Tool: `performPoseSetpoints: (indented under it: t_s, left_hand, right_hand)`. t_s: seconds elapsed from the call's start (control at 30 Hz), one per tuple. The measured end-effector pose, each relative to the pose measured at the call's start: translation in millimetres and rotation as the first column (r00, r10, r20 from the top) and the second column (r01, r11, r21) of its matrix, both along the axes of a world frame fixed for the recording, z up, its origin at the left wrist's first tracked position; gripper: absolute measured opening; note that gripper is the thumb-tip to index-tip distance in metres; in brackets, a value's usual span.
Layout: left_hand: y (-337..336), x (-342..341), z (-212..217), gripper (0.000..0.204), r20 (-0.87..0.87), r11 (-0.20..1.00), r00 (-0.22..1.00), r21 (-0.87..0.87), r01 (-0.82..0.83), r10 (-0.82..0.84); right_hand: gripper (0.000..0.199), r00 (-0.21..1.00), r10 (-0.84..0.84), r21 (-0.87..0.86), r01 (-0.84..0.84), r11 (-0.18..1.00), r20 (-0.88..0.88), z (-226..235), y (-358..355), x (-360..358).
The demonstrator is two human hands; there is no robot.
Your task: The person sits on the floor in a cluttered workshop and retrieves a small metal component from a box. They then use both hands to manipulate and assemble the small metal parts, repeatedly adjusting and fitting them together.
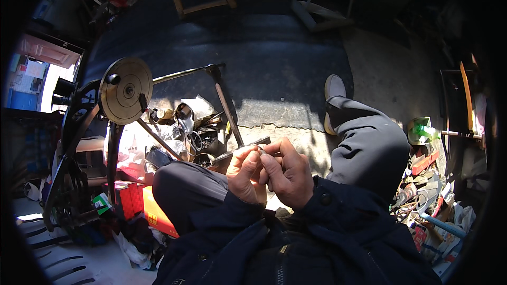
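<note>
Head view: the left hand (245, 174) and right hand (285, 171) are pressed together above the lap, fingertips pinching a small part (260, 149), too small to identify. A metal disc (125, 90) stands well left of them.

Concrete floor (391, 82) with dark mat (253, 58), red boxes (142, 206), scattered clutter (428, 200).

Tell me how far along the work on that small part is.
Done: nothing visibly finished. In hand: both hands, left hand and right hand, pinch a small part, too small to identify, above the lap. Left: cannot tell; the round metal disc on its frame stands untouched.
</note>
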State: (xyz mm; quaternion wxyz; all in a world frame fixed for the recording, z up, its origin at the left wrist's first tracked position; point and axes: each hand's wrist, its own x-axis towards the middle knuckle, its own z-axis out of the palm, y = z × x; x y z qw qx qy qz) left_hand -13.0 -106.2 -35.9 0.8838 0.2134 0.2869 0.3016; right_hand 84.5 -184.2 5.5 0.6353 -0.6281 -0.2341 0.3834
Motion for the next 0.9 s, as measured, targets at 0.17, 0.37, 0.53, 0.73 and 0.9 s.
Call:
performPoseSetpoints:
  t_s: [0.17, 0.37, 0.53, 0.73, 0.9]
  left_hand:
    - [-1.6, 0.8, -2.4, 0.019, -0.037, 1.0, 0.999, 0.006, -0.024, 0.024]
    - [4.7, -2.1, -4.2, 0.019, 0.067, 0.998, 0.996, 0.012, 0.061, -0.062]
    - [0.4, 1.8, -4.0, 0.02, -0.02, 0.999, 0.999, -0.026, 0.037, -0.037]
    - [-0.6, 4.1, -4.1, 0.021, -0.023, 0.999, 1.0, -0.038, 0.019, -0.02]
    - [-1.5, 2.5, -4.7, 0.021, -0.068, 1.0, 0.998, -0.019, -0.013, 0.012]
  right_hand:
    - [0.013, 0.999, 0.0, -0.001, 0.0, 1.0, -0.053, -0.3, 0.4, 0.1]
    - [0.014, 0.991, 0.0, -0.008, -0.001, 1.0, -0.136, -2.8, 1.2, 0.1]
    - [0.014, 0.989, -0.017, 0.014, 0.02, 1.0, -0.15, -5.3, 1.4, 0.1]
    - [0.014, 0.997, -0.033, 0.002, 0.033, 0.999, -0.073, -5.0, 0.8, 0.4]
    - [0.015, 0.995, -0.008, 0.0, 0.008, 1.0, -0.101, -4.4, 1.2, -0.3]
